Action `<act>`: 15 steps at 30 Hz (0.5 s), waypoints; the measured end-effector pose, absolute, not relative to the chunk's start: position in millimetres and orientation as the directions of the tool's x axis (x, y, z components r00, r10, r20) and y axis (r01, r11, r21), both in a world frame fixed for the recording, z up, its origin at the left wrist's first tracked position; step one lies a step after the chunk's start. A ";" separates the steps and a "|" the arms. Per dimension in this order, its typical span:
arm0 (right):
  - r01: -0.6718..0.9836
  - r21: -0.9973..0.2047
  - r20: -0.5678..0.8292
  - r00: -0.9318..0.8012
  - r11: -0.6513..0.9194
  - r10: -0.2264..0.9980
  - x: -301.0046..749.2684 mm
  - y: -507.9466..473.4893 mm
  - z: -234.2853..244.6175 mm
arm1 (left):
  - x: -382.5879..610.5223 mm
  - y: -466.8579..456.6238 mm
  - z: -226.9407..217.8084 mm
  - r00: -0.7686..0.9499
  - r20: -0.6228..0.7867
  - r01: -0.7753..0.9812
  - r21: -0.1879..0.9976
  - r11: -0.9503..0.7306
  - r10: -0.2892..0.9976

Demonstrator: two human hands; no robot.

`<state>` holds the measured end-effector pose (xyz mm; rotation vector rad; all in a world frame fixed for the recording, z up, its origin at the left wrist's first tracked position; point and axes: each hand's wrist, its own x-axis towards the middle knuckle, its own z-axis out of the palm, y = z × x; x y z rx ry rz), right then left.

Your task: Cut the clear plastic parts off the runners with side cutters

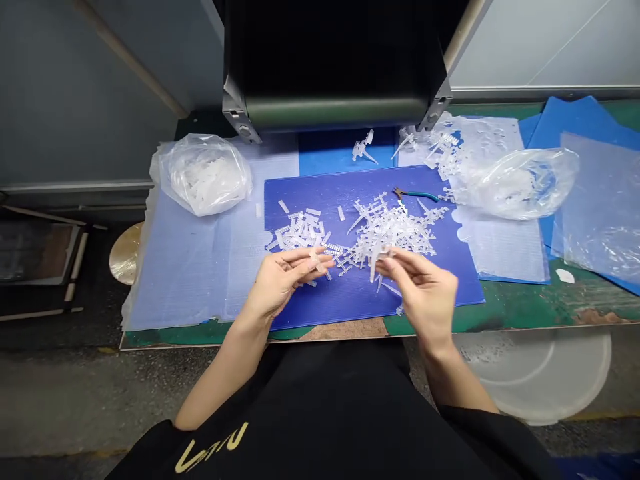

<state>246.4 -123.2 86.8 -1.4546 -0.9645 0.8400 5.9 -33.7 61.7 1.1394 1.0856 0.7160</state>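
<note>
Between the thumb and fingers of my left hand (280,280) is a small clear plastic piece (317,260). My right hand (423,287) pinches a clear plastic sprue (374,261) whose tapered stem points downward. Both hands are held above a dark blue plastic sheet (345,300), apart from each other. Behind my left hand lies a loose heap of small clear rectangular pieces (300,230). A larger tangled pile of branched clear sprues (395,230) lies behind my right hand. Fine details of the held parts are too small to make out.
Side cutters (417,195) with teal handles lie behind the sprue pile. Filled clear bags stand at left (207,175) and right (520,183). A conveyor end (335,113) overhangs the table's back. Below the right edge is a whitish tub (545,373).
</note>
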 end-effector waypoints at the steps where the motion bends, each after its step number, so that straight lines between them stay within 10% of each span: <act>1: 0.223 -0.975 0.112 0.438 0.013 0.892 259.9 -122.5 90.4 | 4.0 -28.0 58.4 0.299 -0.211 0.176 0.971 0.163 0.931; 7: 0.870 -0.462 0.494 0.091 0.172 0.865 339.7 -82.4 117.7 | -14.6 7.4 33.8 0.313 0.187 0.684 0.635 -0.358 0.931; 15: 0.901 -0.052 0.197 -0.413 0.431 0.889 358.0 109.8 109.6 | -22.9 4.4 27.3 0.290 0.278 0.692 0.600 -0.401 0.916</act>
